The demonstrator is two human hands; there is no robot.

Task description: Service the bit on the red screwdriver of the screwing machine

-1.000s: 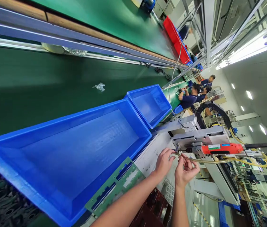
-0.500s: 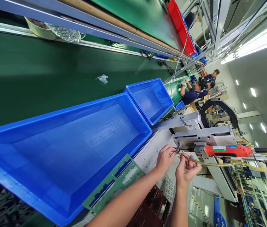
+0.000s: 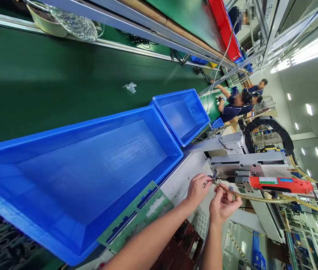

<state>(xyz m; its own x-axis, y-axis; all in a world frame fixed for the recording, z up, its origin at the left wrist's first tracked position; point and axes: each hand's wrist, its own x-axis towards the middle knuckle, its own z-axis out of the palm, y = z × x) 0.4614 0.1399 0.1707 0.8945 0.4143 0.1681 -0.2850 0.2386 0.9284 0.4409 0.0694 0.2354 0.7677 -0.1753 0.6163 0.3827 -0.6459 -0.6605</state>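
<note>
My left hand (image 3: 197,188) and my right hand (image 3: 223,202) meet at the tip of a red electric screwdriver (image 3: 279,184) mounted on a grey machine arm (image 3: 249,163). Both hands pinch a thin yellowish tube (image 3: 249,196) that runs from the driver's nose off to the right. What sits between the left fingertips is too small to make out. A green circuit board (image 3: 139,216) lies on the white machine bed just left of my left forearm. A dark brown fixture (image 3: 183,245) lies under my forearms.
A large blue bin (image 3: 77,176) and a smaller blue bin (image 3: 181,114) sit by the green conveyor belt (image 3: 48,86). Several people work further along the line (image 3: 239,101). Red bins (image 3: 223,26) sit on the upper shelf. A black cable chain (image 3: 266,127) arches over the machine.
The view has drifted slightly, so the bins and machine sit a little higher and to the right. Both hands stay at the screwdriver tip, pinching the tube.
</note>
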